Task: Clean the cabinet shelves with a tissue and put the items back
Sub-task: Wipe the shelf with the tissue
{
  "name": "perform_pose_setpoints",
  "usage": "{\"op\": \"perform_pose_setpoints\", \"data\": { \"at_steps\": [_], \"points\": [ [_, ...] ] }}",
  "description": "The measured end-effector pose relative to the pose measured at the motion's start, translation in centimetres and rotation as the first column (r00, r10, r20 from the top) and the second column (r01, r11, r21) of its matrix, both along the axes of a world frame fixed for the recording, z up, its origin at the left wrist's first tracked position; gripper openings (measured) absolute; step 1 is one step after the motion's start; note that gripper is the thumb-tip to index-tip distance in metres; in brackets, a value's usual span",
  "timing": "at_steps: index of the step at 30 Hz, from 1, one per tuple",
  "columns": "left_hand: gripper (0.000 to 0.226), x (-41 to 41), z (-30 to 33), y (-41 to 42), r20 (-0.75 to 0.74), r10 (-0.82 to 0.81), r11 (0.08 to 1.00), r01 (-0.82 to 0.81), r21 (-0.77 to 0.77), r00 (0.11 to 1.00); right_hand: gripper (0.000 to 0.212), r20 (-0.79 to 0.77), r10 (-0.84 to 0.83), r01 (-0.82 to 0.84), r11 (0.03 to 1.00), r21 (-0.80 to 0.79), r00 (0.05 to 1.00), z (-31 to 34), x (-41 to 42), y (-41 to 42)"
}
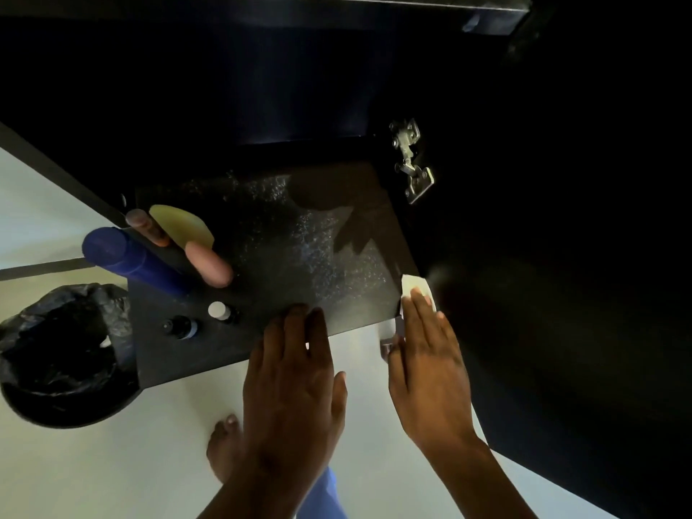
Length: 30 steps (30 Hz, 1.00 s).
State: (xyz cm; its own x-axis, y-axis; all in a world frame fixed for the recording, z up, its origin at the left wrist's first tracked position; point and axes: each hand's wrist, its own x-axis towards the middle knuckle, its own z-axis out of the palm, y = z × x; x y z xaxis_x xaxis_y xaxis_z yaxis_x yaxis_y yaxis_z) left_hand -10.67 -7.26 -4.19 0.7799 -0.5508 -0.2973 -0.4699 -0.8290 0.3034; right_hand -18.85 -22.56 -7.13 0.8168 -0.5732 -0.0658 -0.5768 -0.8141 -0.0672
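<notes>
We press our right hand flat, fingers straight and together, onto a folded white tissue at the front right corner of the black cabinet shelf; the soft paper peeks out beyond our fingertips as a pale angular tab and trails below the shelf edge beside our thumb. Our left hand lies open too, fingers straight and slightly spread, its tips resting on the front lip of the same shelf just left of the right hand, holding nothing. The shelf is a flat matte board speckled with fine pale dust across its middle. Toward its left side stand the items: a blue cylindrical bottle lying tilted across the edge, two rounded pinkish cylinders, a pale yellow dome-shaped piece behind them, and nearer us two small dark vials, one with a white round cap and one with a dark cap. On the cabinet's right wall a shiny metal hinge catches the light against the dark open door. Below the shelf's left corner sits a round bin lined with a crinkled black plastic bag on the smooth white floor, where our bare foot and a blue trouser hem show.
</notes>
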Motion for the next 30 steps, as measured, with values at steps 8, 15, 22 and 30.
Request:
{"op": "perform_pose_setpoints", "data": {
  "at_steps": [8,15,22,30],
  "points": [
    [0.089,-0.2,-0.9,0.8,0.051,0.009,0.995,-0.004,-0.102,0.999,0.058,0.119,0.238,-0.256,0.953,0.162,0.964,0.1,2.5,2.7],
    [0.088,-0.7,-1.5,1.6,0.043,-0.017,0.992,0.022,-0.121,0.999,0.057,0.022,0.339,-0.340,0.936,0.086,0.940,0.2,0.6,0.6],
    [0.093,-0.4,-1.1,0.9,0.026,-0.022,0.998,0.023,-0.060,0.999,0.060,0.089,0.254,-0.268,0.925,0.267,0.963,0.1,2.2,0.9],
    [0.092,-0.2,-1.3,1.6,0.042,-0.069,0.997,0.070,-0.018,0.997,0.066,0.170,0.279,-0.314,0.920,0.236,0.945,1.5,1.4,-1.7]
  ]
}}
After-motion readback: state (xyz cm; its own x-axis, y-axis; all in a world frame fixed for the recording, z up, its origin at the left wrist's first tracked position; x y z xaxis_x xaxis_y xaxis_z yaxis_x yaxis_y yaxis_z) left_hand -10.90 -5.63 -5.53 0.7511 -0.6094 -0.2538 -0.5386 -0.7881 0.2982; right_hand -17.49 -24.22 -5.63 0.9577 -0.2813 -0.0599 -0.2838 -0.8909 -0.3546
